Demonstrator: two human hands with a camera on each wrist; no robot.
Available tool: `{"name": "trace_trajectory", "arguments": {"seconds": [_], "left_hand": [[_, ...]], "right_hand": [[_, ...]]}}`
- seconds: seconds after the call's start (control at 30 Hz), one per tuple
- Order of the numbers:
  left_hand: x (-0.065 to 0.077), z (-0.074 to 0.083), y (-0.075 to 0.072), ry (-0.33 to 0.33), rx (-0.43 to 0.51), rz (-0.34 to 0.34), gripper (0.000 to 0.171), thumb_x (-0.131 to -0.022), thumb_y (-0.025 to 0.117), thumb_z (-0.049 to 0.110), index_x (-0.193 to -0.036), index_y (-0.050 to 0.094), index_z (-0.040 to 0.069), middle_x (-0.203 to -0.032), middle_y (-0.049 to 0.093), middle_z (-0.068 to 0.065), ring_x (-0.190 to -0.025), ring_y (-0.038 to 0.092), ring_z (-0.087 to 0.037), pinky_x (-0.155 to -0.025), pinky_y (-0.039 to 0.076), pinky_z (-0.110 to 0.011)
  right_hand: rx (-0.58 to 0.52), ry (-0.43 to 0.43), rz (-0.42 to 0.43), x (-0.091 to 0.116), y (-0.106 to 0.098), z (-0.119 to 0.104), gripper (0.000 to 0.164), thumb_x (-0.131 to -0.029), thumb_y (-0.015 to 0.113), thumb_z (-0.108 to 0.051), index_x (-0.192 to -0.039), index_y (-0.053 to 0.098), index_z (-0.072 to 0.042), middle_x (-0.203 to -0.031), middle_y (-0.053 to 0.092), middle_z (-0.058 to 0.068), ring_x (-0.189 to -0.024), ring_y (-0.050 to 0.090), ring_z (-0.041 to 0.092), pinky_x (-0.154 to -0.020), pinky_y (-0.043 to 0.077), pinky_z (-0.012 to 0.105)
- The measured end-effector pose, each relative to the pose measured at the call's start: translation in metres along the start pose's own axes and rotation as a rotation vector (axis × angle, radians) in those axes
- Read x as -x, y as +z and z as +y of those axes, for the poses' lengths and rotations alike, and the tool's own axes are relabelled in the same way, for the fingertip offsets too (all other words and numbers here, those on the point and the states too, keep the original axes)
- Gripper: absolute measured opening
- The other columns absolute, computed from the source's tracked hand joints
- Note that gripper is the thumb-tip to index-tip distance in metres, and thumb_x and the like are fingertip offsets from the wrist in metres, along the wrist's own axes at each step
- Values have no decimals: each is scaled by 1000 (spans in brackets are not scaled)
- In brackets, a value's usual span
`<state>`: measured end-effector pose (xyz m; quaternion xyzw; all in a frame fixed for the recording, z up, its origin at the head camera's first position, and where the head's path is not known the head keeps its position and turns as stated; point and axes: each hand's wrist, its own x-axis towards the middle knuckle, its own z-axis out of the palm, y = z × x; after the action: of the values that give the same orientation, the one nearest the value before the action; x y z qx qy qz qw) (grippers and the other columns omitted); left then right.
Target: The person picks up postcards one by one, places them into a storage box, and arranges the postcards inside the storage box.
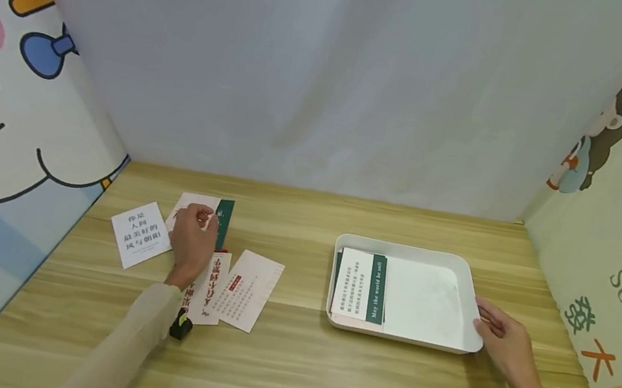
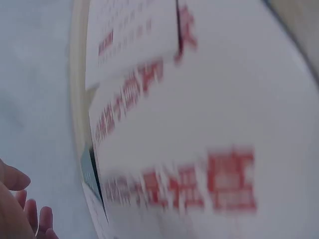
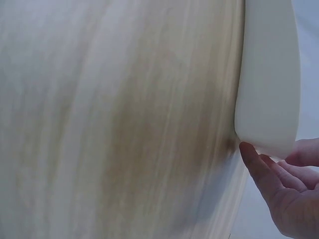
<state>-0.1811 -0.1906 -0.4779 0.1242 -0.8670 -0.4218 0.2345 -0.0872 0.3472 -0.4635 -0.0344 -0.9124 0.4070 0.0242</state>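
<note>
My left hand (image 1: 193,241) hovers over a card with a green strip (image 1: 224,225), its fingers loosely bent and apart. The left wrist view catches those fingers (image 2: 31,211) at its lower left edge, nothing between them. Beneath and beside the hand lie a card with large red characters (image 1: 208,302) and a cream card with small print (image 1: 248,290). At the right, my right hand (image 1: 504,341) grips the edge of a white tray (image 1: 472,287) near its front corner. The right wrist view has thumb and fingers (image 3: 264,174) about that corner. Inside the tray's left part, several cards (image 1: 360,286) are stacked.
A square white card (image 1: 140,235) with dark characters lies at the far left. The wooden table (image 1: 276,366) spans the front, bounded by a grey-white curtain (image 1: 330,92) behind and printed panels on both sides.
</note>
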Motion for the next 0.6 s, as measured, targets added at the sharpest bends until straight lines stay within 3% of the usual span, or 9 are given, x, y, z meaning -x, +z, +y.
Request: {"name": "trace_trajectory", "arguments": {"seconds": [0.23, 0.37, 0.6], "left_hand": [[-29, -40, -51, -140, -191, 116, 33, -105, 62, 22, -125, 59, -3, -121, 57, -27, -114, 52, -45, -99, 32, -63], [-33, -58, -70, -228, -239, 92, 43, -106, 61, 28, -132, 56, -5, -128, 54, -30, -120, 48, -47, -101, 30, -64], [-34, -75, -86, -321, -273, 47, 52, -105, 61, 33, -138, 50, -6, -134, 48, -33, -127, 42, -50, -106, 27, -66]], "right_hand": [[4, -9, -2, -1, 1, 1, 43, -105, 60, -6, -144, 55, 11, -138, 59, 37, -95, 38, -31, -78, 39, -3], [3, -14, 4, -2, 0, 0, 42, -105, 60, -5, -143, 55, 12, -137, 59, 37, -94, 39, -30, -77, 40, -2], [-6, 2, -5, 0, 0, -1, 43, -105, 60, -6, -144, 54, 12, -138, 58, 38, -93, 41, -30, -77, 42, -1]]}}
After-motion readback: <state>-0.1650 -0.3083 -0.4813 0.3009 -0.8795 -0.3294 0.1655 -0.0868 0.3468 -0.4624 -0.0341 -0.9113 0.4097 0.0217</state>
